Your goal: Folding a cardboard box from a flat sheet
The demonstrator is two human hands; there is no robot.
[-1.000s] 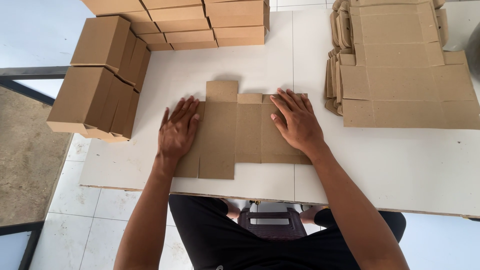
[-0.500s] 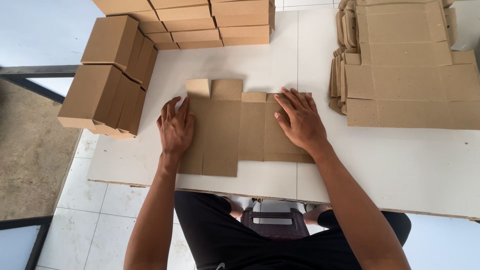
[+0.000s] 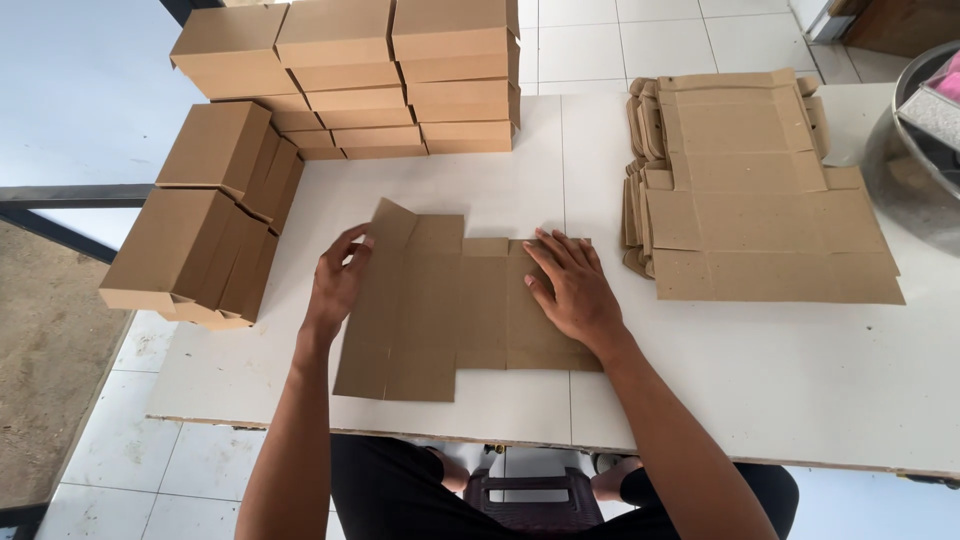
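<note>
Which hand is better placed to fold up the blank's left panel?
Left. The left hand already grips the left edge of the cardboard blank, its panel lifting. The right hand lies flat, pinning the middle.

Folded boxes (image 3: 345, 75), flat blanks (image 3: 760, 190), white table (image 3: 800, 380).

We are viewing two bare forearms entering from the lower edge, neither one wearing a sleeve, a watch, a ring or a glove. The left hand (image 3: 340, 283) is showing short, unpainted nails, and the right hand (image 3: 572, 293) is showing the same, with knuckles and tendons standing out on its back. Below the arms, dark, plain trousers or shorts are covering the lap. Bare feet are appearing near the lower edge, partly hidden.
</note>
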